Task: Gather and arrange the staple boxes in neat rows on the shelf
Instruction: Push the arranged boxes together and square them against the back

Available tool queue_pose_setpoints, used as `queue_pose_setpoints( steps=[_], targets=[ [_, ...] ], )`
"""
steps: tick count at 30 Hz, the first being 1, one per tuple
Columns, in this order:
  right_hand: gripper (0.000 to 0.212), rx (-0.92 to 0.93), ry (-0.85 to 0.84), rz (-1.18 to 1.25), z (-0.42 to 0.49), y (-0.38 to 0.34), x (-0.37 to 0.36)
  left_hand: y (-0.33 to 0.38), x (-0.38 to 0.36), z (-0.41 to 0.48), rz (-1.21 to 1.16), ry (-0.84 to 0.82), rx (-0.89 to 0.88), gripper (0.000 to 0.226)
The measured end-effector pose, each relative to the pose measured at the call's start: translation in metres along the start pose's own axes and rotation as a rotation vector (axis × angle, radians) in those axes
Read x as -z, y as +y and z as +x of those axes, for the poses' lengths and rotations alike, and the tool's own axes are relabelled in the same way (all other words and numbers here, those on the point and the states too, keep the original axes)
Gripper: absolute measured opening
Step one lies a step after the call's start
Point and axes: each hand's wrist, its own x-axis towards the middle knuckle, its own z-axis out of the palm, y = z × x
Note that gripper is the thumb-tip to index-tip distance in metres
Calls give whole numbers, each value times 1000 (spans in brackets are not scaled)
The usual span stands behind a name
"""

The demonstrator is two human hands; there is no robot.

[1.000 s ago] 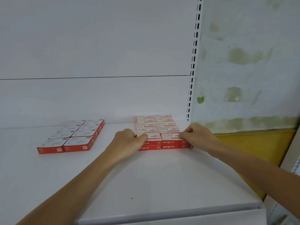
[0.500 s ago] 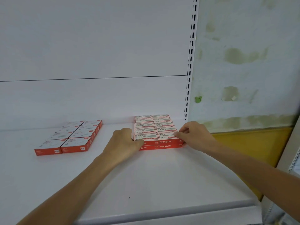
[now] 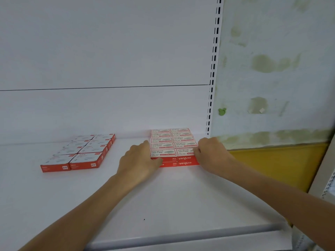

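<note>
A white shelf [image 3: 181, 196] backs onto a white panel [image 3: 108, 51]; right, a slotted upright [image 3: 213, 60] and pale wall [image 3: 281, 42], perhaps damp-stained, yellow below.

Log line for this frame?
red-and-white cardboard staple-box block: two-wide, two layers | left hand: grips front-left corner | right hand: grips front-right corner

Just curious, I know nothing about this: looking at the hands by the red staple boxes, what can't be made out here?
- Left hand: its back hides the fingertips, head view; pressing or holding the right stack is unclear.
- Right hand: same, fingers curl out of sight at the stack's side.
- In the right stack, lower layers behind the front row hide under top boxes.
- Left boxes: print too blurred to read.
</note>
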Motion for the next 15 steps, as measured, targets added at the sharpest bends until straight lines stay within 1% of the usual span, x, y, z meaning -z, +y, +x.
queue_pose_setpoints(
  steps=[3,6,7,9,11,13,15],
  targets=[
    [36,9,3,-4,-1,1,1,-1,2,0,48,-24,-8,40],
    [26,-1,31,96,3,7,-1,0,3,0,116,-66,-14,52],
    [26,-9,40,130,7,10,-2,2,4,-1,139,-71,-21,59],
    [40,-27,45,184,14,14,-4,8,6,-5,178,-67,-28,74],
    [46,-36,35,271,21,16,-9,10,7,-5,180,-58,6,82],
    [48,-50,16,366,30,19,-13,7,12,-1,177,-21,51,83],
    [47,-70,11,458,37,21,-11,4,17,5,128,9,78,77]
  ],
)
